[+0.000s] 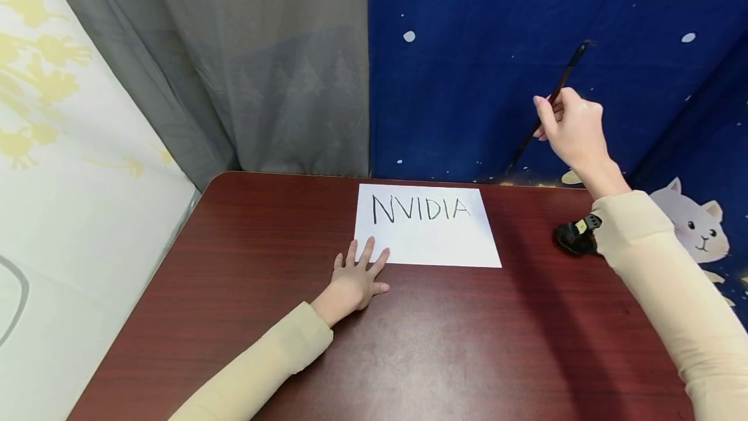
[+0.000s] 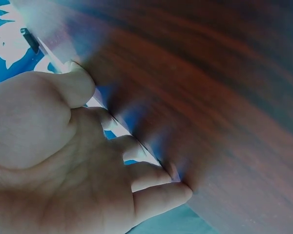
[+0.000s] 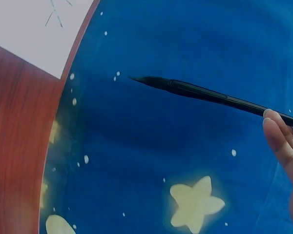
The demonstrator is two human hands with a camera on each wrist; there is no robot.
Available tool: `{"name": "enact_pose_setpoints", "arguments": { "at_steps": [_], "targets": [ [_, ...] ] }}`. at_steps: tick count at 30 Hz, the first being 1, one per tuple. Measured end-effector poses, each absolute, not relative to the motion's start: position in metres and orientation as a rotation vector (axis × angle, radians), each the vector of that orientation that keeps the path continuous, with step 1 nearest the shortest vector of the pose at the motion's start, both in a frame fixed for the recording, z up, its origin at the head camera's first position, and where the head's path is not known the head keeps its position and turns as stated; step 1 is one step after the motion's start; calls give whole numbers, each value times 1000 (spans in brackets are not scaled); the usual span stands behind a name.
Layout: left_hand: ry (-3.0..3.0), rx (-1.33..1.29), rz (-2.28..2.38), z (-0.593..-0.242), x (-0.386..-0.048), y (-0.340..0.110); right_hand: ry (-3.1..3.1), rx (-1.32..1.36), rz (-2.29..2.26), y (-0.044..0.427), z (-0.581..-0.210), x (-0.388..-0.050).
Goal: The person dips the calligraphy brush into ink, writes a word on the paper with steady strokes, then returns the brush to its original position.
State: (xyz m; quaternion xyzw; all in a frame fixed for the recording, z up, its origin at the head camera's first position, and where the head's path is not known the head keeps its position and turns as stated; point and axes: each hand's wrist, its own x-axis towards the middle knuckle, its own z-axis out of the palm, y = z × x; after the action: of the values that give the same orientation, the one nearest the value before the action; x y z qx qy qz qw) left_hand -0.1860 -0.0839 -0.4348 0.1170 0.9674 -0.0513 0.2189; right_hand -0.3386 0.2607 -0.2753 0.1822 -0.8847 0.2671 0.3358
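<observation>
My right hand [image 1: 577,130] is raised above the table's far right edge, in front of the blue curtain. Between thumb and fingers it pinches a dark writing brush [image 1: 565,75], held at a slant. In the right wrist view the black bristles of the brush [image 3: 154,82] come to a fine point, touching nothing. A white sheet of paper [image 1: 429,244] lies near the table's back edge, with "NVIDIA" in thin black letters. My left hand [image 1: 353,283] rests palm down, fingers spread, its fingertips over the sheet's lower left corner; its palm [image 2: 44,126] shows in the left wrist view.
The reddish-brown wooden table [image 1: 444,356] fills the lower middle. A small shiny black object [image 1: 573,239] with a yellow patch sits at the right, partly behind my right sleeve [image 1: 637,226]. Grey [image 1: 280,70] and blue starry curtains [image 1: 461,83] hang behind the table.
</observation>
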Motion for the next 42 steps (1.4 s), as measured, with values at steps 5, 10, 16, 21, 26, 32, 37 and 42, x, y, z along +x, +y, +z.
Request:
{"name": "enact_pose_setpoints", "arguments": {
  "at_steps": [5,10,16,21,26,32,37,42],
  "targets": [
    [2677,330,-143,-437,-187,-84,-2357,440,649,271,-270,-333],
    [2676,333,-152,-440,-189,-83,-2387,422,625,281,-267,-329],
    [2688,339,-161,-441,-189,-84,-2409,416,572,292,-264,-327],
    [2703,350,-147,-440,-188,-86,-2437,394,556,300,-264,-324],
    [2714,365,-136,-439,-188,-87,-2446,394,552,308,-265,-322],
    [2722,368,-144,-440,-188,-87,-2454,396,511,319,-268,-321],
    [2723,376,-136,-442,-189,-87,-2486,387,496,329,-269,-320],
    [2730,372,-123,-443,-189,-90,-2533,371,461,339,-268,-320]
  ]
}}
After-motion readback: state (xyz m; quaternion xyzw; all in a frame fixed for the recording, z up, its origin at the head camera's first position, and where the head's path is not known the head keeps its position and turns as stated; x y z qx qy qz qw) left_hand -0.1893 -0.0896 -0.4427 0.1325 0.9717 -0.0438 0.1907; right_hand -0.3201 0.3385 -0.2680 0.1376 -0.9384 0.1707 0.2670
